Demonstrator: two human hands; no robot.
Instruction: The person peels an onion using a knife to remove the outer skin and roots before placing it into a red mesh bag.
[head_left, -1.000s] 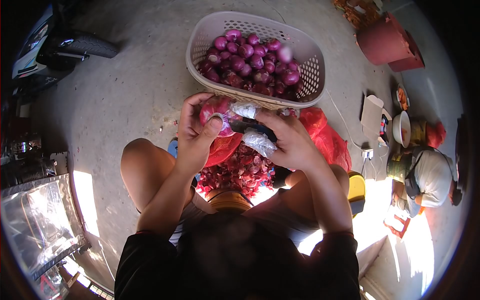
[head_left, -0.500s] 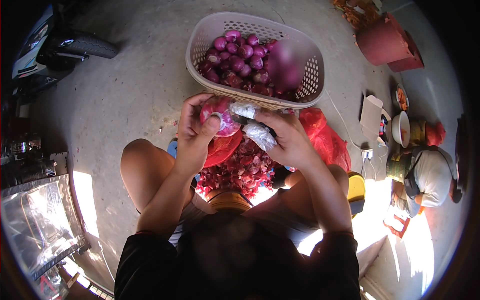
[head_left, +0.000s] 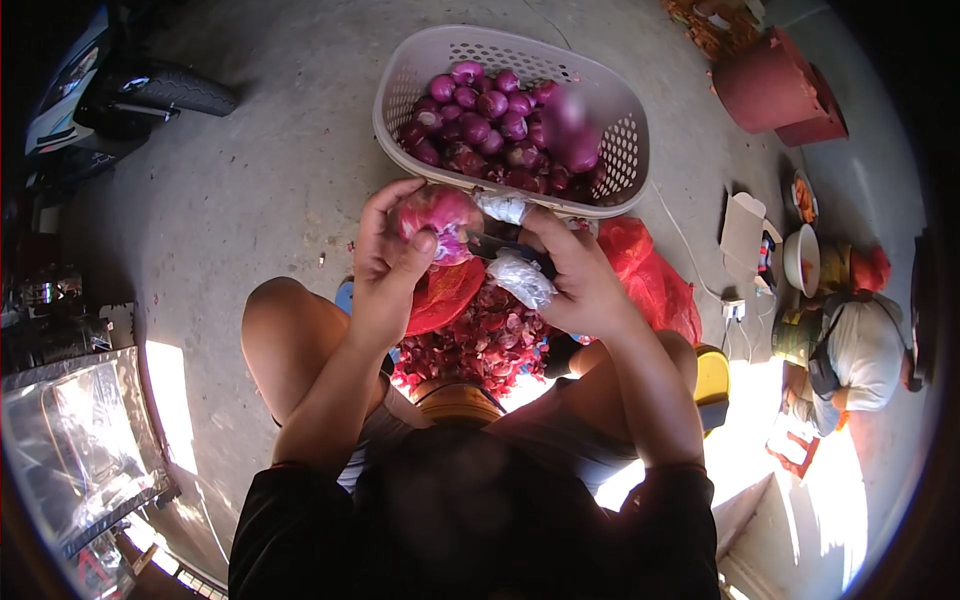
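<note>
My left hand (head_left: 390, 255) is closed round a red onion (head_left: 437, 222), whose skin is partly off and pale streaks show. My right hand (head_left: 575, 270) grips a small knife (head_left: 495, 246) with a dark blade and handle; the blade reaches the onion's right side. White wrapping covers the thumb (head_left: 520, 278) and forefinger (head_left: 500, 207) of that hand. Just beyond both hands stands a grey perforated basket (head_left: 390, 140) with many purple onions (head_left: 475, 127) in it. Below the hands lie a heap of red onion skins (head_left: 490, 335) and a red mesh bag (head_left: 448, 298).
Right of my knee lies a red net sack (head_left: 655, 280), with a yellow object (head_left: 712, 375) below it. A person (head_left: 860, 350) sits bent over at the right, near a white bowl (head_left: 802, 258). A motorbike wheel (head_left: 180, 88) is at upper left, red tubs (head_left: 770, 85) at upper right.
The onion has turned in my left hand and shifted slightly left. My right hand has tilted, so the knife blade now shows against the onion.
</note>
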